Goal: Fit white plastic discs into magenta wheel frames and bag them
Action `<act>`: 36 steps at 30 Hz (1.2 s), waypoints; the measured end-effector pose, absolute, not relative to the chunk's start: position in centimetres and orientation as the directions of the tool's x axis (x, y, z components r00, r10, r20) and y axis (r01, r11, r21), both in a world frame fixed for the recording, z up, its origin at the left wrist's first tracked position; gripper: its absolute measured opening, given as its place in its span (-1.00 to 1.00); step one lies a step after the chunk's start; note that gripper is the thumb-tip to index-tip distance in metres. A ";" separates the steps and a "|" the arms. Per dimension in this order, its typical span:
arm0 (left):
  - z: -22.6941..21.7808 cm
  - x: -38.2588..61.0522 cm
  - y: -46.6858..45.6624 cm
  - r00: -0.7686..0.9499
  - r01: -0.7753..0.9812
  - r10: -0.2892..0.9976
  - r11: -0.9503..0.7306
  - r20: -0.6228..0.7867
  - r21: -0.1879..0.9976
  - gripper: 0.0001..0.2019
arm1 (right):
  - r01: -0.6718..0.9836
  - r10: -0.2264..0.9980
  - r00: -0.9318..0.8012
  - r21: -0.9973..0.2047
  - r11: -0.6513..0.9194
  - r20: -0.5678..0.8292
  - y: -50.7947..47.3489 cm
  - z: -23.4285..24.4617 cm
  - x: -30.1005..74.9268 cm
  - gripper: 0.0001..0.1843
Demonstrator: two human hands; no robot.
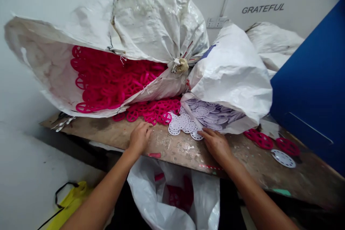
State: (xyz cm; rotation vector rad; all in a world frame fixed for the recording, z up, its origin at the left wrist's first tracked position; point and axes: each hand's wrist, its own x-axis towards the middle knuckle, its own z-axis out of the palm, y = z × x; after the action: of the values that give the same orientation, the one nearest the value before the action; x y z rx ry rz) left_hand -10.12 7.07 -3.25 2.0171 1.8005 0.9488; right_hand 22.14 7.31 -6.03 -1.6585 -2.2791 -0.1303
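A scarred wooden board (183, 151) runs across in front of me. My left hand (139, 138) rests on it with the fingers reaching toward a spill of magenta plastic wheels (151, 112), and nothing shows in its grip. My right hand (217, 146) lies flat at the edge of a group of white perforated discs (183, 125), its fingertips beside one disc. More magenta wheels (107, 79) fill a torn-open white woven sack (159, 25). Pale lilac discs (212, 115) lie inside a second white woven sack (231, 72).
Below the board's near edge, a white plastic bag (151, 194) holds magenta pieces. Farther right on the board lie magenta wheels (272, 142) and a white disc (283, 158). A blue panel (309, 86) stands at right, a yellow bag (70, 201) at lower left.
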 end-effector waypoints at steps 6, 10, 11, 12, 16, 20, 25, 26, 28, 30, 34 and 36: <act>-4.3 -10.1 9.5 -0.007 0.733 0.956 -0.195 0.294 0.651 -0.93 | 0.834 0.878 -0.155 -0.417 0.362 0.452 6.4 -5.3 21.5 -0.70; -3.9 -7.2 5.7 -0.018 0.333 0.995 -0.082 0.093 0.939 -0.85 | 0.382 0.957 0.011 -0.886 0.265 0.290 4.7 -3.8 18.3 -0.71; -3.7 -6.2 4.6 0.009 0.072 0.999 0.036 -0.037 0.997 -0.82 | 0.246 0.972 0.015 -0.943 0.224 0.235 4.3 -3.5 17.3 -0.68; -3.6 -5.2 3.5 0.073 -0.163 0.986 0.160 -0.150 0.973 -0.80 | 0.144 0.979 0.009 -0.970 0.198 0.201 3.9 -3.4 16.4 -0.65; -3.2 -2.4 0.9 0.190 -0.535 0.934 0.357 -0.303 0.766 -0.70 | 0.232 0.959 -0.056 -0.930 0.284 0.278 3.0 -3.4 13.9 -0.65; -3.6 -1.9 0.3 0.069 -0.392 0.970 0.243 -0.235 0.887 -0.65 | 0.416 0.897 -0.172 -0.795 0.441 0.407 2.4 -3.7 13.5 -0.68; -3.7 -2.4 -0.1 0.056 -0.095 0.998 0.047 -0.041 0.994 -0.70 | 0.360 0.929 -0.239 -0.863 0.355 0.282 2.0 -3.4 13.4 -0.74; -3.7 -2.5 -0.2 0.048 -0.053 0.999 0.020 -0.018 0.998 -0.71 | 0.342 0.939 -0.239 -0.884 0.319 0.246 1.9 -3.3 13.3 -0.74; -3.7 -2.4 -0.4 0.046 -0.043 0.999 0.028 -0.026 0.999 -0.69 | 0.290 0.961 -0.213 -0.927 0.236 0.178 1.9 -3.3 13.3 -0.75; -3.8 -2.4 -0.7 0.095 -0.115 0.991 0.109 -0.099 0.987 -0.62 | 0.210 0.978 -0.186 -0.968 0.137 0.098 1.8 -3.4 13.4 -0.73; -4.1 -2.4 -1.7 0.216 -0.130 0.951 0.254 -0.223 0.958 -0.50 | 0.046 0.951 -0.309 -0.999 0.021 0.006 1.1 -3.6 13.9 -0.70; -4.3 -2.6 -2.2 0.198 -0.060 0.951 0.255 -0.239 0.965 -0.54 | 0.050 0.931 -0.364 -0.999 0.021 0.001 0.4 -3.8 14.1 -0.67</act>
State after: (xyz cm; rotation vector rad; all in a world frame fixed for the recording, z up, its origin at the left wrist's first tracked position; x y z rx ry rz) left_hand -2.56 -2.22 -4.30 1.0494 1.1186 0.9287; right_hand 14.13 0.43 -3.84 -1.0406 -1.5253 1.4440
